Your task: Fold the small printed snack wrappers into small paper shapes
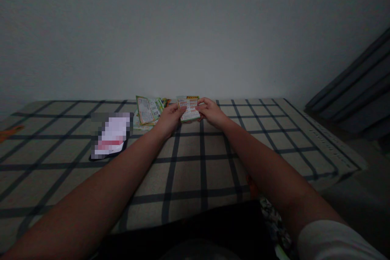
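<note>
Two hands [169,120]; one leaflet [190,114] between

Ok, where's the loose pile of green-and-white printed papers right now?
In the head view, the paper pile lies left of centre on the beige, dark-checked cloth, between the left hand and the pixelated, dark-edged flat object.
</note>
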Action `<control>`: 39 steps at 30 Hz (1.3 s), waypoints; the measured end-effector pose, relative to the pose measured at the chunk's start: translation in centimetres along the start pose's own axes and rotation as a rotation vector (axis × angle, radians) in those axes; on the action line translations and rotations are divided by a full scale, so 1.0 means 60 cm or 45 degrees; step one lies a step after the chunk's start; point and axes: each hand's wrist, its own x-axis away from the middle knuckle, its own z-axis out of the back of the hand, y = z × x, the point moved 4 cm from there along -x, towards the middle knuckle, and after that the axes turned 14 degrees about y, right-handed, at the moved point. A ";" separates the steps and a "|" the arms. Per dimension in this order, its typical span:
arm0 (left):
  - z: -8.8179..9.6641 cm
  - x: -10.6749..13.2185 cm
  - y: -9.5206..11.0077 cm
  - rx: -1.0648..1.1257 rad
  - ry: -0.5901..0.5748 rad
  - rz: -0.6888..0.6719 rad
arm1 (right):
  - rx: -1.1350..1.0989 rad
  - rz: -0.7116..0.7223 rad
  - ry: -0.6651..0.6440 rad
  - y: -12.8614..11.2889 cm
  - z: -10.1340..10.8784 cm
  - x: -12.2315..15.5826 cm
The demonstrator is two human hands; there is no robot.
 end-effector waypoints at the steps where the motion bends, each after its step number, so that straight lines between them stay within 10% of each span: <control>1: -0.001 0.002 -0.001 0.009 -0.002 0.023 | -0.009 0.009 0.009 -0.001 0.001 0.000; 25: 0.007 -0.002 0.010 0.119 0.166 0.085 | 0.046 0.114 -0.085 -0.004 0.001 0.008; 39: -0.012 0.020 0.014 -0.033 -0.063 0.133 | 0.097 0.221 0.137 -0.022 0.019 0.005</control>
